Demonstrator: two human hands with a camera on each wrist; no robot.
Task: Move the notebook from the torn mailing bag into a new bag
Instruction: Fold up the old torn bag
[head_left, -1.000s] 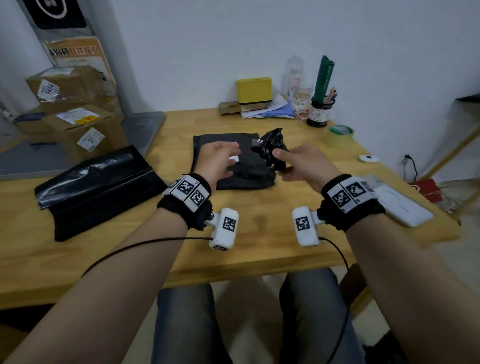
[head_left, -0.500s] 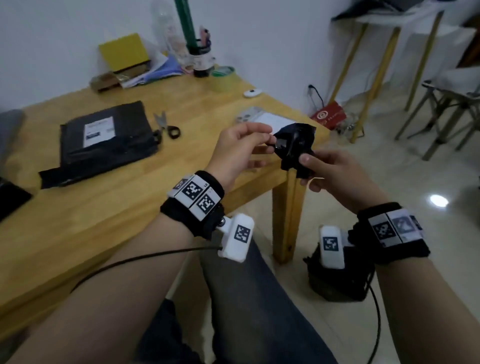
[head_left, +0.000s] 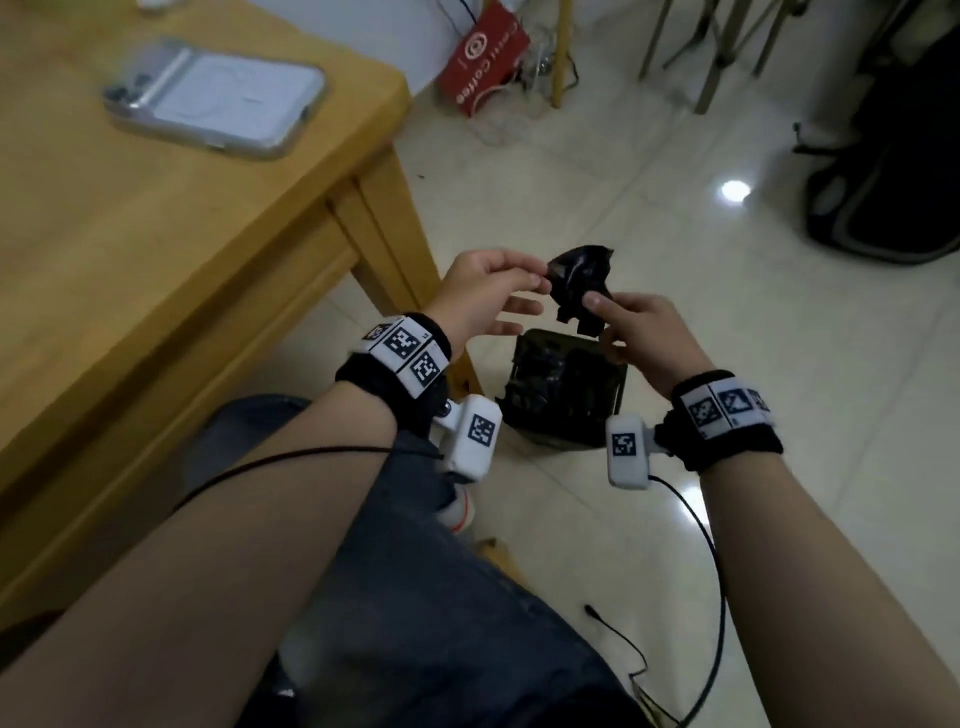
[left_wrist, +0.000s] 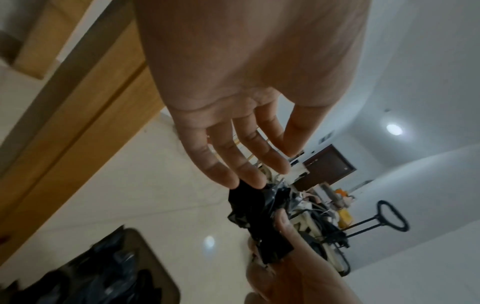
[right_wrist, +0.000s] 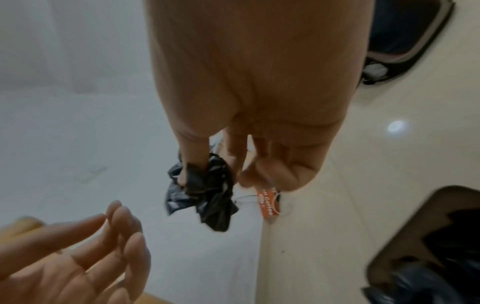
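Right hand (head_left: 641, 338) pinches a crumpled scrap of black plastic (head_left: 579, 286), thumb on top, other fingers curled under. Left hand (head_left: 480, 293) is at the scrap's left edge; head view looks like thumb & forefinger on it, but wrist views show the fingers straight and loose, so prob. only touching. Both forearms reach out over the lap, hands held in the air past the table (head_left: 171, 218) corner, right above the bin (head_left: 566, 395) on the floor, which has black plastic in it.

Step, I'd judge: binning the torn bag's waste. Next: right hand lets go w/ the scrap over the bin opening, then back to the table.

Notebook & new bag: not in view. A phone (head_left: 218, 96) lies on the table.
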